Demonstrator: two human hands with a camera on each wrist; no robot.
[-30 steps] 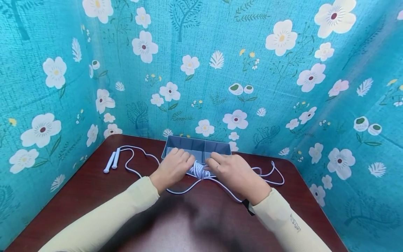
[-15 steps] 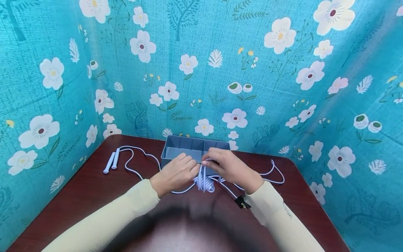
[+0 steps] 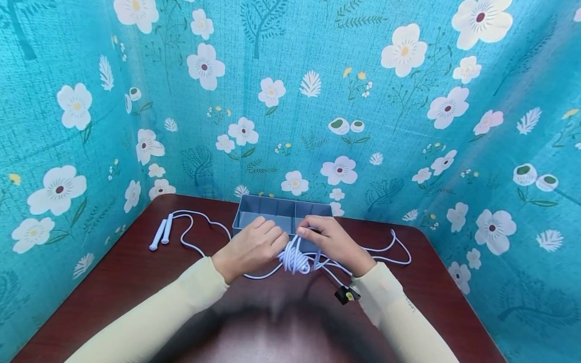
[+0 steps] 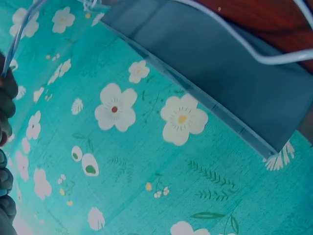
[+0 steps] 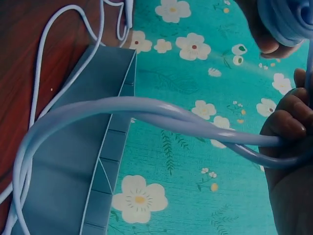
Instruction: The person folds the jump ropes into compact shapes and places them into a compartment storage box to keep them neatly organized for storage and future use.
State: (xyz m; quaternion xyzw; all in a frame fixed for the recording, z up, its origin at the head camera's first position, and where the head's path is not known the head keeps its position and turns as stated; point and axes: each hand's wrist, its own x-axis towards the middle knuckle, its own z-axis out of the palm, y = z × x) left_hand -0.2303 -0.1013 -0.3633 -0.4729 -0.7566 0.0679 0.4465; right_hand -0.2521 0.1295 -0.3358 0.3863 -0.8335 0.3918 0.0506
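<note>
A pale lavender skipping rope is wound into a thick coil between the hands in the head view. My left hand grips the coil's left side with curled fingers. Above it on the right, my right hand pinches rope strands that rise from the coil. The right wrist view shows a doubled length of rope running into the right hand, with the coil at top right. Two slim handles lie side by side at the table's left. In the left wrist view, only curled fingers show at the edge.
Behind the hands stands a grey-blue divided box on the dark red table. Loose rope trails left to the handles, and another loop lies at right. A flowered teal curtain surrounds the table.
The right hand has risen from the coil's side, drawing strands up above it. The coil has come into fuller view, slightly lower. The left hand stays near the same place.
</note>
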